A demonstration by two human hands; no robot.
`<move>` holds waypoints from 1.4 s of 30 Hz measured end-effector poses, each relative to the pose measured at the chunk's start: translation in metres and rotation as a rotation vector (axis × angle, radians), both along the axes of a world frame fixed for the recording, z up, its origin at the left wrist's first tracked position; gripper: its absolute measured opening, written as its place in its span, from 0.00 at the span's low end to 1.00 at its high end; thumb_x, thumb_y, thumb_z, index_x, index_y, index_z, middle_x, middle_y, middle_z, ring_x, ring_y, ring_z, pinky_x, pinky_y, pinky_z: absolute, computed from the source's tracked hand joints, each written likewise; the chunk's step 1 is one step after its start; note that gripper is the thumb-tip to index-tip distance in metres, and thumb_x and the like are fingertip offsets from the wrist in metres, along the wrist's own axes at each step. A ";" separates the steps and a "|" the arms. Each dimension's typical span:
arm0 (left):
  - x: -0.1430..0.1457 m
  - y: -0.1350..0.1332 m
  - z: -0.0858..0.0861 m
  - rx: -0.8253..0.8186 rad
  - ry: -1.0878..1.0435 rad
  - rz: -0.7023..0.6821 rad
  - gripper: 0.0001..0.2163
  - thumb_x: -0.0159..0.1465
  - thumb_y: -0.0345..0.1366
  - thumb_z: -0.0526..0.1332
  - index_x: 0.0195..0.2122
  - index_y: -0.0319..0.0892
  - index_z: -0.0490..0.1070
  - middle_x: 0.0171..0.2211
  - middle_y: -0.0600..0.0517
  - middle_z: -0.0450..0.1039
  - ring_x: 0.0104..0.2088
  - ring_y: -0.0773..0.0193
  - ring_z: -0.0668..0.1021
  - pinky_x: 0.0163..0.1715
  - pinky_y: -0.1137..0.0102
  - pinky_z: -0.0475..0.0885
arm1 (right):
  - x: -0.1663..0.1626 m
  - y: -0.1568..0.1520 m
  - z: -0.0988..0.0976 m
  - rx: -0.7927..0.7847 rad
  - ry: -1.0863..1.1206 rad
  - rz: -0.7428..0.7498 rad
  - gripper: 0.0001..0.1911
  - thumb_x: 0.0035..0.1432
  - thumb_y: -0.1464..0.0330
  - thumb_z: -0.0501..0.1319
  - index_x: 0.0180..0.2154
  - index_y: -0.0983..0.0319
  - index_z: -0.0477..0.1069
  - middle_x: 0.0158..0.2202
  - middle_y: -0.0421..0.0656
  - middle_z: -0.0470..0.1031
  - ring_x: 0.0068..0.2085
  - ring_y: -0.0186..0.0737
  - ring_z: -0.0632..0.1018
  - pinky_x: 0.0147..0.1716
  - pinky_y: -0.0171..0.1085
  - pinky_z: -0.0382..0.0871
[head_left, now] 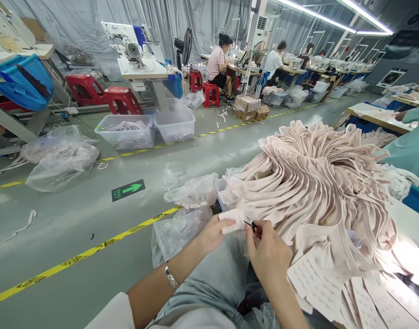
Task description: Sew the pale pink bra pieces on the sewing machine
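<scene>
My left hand [214,233] pinches a small pale piece of fabric [234,219] over my lap. My right hand [268,253] is closed on small dark snips with a red grip [255,227], their tip touching the fabric piece. A large heap of beige garments [319,183] lies right of my hands on a white table [410,228]. White paper tags [314,283] hang from the heap near my right wrist. A silver bracelet [170,276] is on my left wrist.
Clear plastic bags [192,192] lie on the floor left of my knees. Plastic bins [127,131], red stools [122,99] and a sewing machine table [142,68] stand farther off. A person in teal [413,146] is at right. Other people sew at the back tables.
</scene>
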State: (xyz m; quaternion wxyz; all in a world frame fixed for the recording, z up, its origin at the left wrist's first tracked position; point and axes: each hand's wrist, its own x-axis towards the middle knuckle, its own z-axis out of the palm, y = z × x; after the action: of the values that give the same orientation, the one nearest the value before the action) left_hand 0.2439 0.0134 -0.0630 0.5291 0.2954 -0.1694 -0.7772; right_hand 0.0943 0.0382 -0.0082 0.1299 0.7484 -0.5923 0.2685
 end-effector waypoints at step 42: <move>0.001 -0.007 0.008 -0.004 0.005 0.123 0.08 0.54 0.32 0.67 0.35 0.37 0.78 0.34 0.46 0.80 0.37 0.59 0.79 0.45 0.66 0.70 | -0.001 0.002 -0.001 0.062 -0.025 0.002 0.16 0.69 0.58 0.49 0.35 0.61 0.66 0.22 0.39 0.75 0.22 0.36 0.75 0.21 0.34 0.51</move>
State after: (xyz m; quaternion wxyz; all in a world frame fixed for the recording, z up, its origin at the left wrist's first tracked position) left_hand 0.2452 0.0059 -0.0554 0.5771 0.3022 -0.1514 -0.7435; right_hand 0.0936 0.0403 -0.0095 0.0987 0.7493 -0.6012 0.2595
